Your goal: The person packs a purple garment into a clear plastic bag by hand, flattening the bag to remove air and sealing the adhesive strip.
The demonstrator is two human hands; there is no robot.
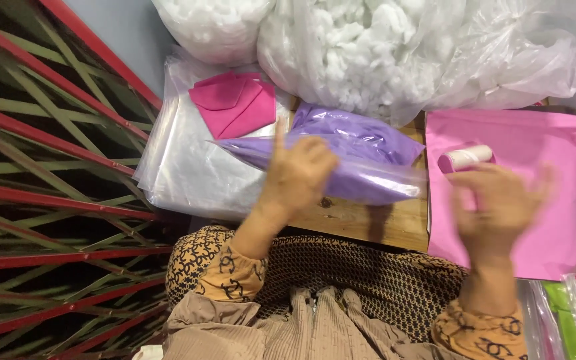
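Right, my left hand (pixel 299 175) has the clear bag (pixel 341 167) with the purple cloth inside, fingers curled on its near edge, forefinger up. The bag lies over the wooden desk (pixel 361 223), just in front of the sacks of white stuffing (pixel 368 53). My right hand (pixel 498 207) is a blur, fingers spread, holding nothing — it hovers over the pink sheet (pixel 541 147), near the tape roll (pixel 466 159). To do this well, I reckon: keep the left grip firm at the bag's mouth, flatten the cloth, press the air out — then seal. Folded magenta cloth (pixel 233 101) waits on the plastic stack (pixel 188 167).
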